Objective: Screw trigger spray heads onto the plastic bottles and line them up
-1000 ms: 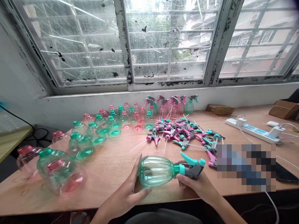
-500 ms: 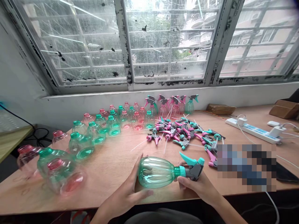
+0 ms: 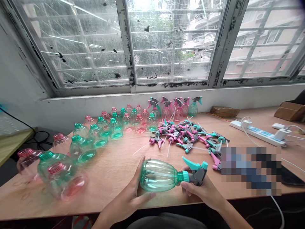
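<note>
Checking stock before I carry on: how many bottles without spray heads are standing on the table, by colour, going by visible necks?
Red bottles: 11
Green bottles: 10
Total: 21

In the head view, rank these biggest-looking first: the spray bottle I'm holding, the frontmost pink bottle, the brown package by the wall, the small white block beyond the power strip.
1. Held spray bottle
2. Frontmost pink bottle
3. Brown package
4. Small white block
</note>
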`<state>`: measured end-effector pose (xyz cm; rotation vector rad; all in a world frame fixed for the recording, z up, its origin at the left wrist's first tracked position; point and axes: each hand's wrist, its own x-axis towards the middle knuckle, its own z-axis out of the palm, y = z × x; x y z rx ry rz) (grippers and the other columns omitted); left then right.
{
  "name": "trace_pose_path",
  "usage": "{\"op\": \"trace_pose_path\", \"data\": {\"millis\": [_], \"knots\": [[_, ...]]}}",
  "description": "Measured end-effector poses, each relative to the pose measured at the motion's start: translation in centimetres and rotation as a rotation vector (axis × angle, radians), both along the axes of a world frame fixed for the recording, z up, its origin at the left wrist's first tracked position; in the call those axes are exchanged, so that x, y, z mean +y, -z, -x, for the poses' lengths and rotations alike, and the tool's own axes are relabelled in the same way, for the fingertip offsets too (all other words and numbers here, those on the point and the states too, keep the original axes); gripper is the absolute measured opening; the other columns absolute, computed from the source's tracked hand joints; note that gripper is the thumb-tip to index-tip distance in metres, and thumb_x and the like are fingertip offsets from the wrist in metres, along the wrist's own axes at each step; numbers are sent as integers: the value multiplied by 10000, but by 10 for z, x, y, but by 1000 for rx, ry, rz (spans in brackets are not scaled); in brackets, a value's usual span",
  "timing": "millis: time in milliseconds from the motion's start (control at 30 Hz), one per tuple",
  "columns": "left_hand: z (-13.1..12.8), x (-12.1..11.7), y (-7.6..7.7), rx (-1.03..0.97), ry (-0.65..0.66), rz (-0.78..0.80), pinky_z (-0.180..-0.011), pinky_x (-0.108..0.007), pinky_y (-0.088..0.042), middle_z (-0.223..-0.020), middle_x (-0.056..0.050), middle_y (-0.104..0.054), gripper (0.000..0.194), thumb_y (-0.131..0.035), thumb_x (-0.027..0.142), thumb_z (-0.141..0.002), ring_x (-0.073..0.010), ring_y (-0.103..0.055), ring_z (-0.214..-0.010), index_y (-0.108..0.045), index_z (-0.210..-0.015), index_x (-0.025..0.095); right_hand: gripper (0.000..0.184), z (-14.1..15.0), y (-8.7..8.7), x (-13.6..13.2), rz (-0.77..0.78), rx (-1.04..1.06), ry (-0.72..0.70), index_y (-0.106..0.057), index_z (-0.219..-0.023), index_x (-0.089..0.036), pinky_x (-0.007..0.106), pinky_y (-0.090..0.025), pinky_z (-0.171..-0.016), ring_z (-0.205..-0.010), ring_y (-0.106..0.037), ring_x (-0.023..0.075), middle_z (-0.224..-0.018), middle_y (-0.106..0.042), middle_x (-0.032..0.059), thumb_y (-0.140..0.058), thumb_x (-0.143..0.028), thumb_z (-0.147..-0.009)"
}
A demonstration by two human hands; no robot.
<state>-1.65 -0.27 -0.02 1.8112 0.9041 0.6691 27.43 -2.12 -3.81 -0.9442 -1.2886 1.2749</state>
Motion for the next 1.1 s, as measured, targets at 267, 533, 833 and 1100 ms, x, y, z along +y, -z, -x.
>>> {"op": "trace_pose_path", "data": {"millis": [267,533,833,1100], "knots": [[1,0,-1,-4,15,41,-1293,-522,-56,-1748,-26,24,1036,-654,400,-974,-316,-31,-1599,161,-1612,347,416,0,-2,-1,-8,14,2,-626,-1061,-214,302,-517,-576,-562,-644,169,-638,-708,-32,-845,-463,-810],[2,3,2,15,34,7,-1299,-512,-39,-1749,-39,-33,984,-657,382,-975,-310,-28,-1601,75,-1632,350,402,-1,-4,-2,14,-41,11,-670,-995,-198,335,-524,-603,-581,-652,190,-633,-719,-8,-835,-510,-801],[3,1,5,-33,6,19,-1287,-539,-65,-1750,-11,-16,1050,-694,368,-951,-350,-65,-1593,123,-1611,397,398,0,-6,-2,10,-36,19,-677,-978,-189,318,-530,-595,-569,-634,177,-632,-716,-2,-834,-508,-799],[2,2,4,-60,32,85,-1293,-532,-36,-1747,-45,-55,1033,-699,423,-938,-325,-70,-1596,66,-1629,364,428,1,-3,-3,26,-25,37,-678,-1022,-200,311,-533,-590,-572,-637,181,-626,-718,-5,-841,-521,-789]]}}
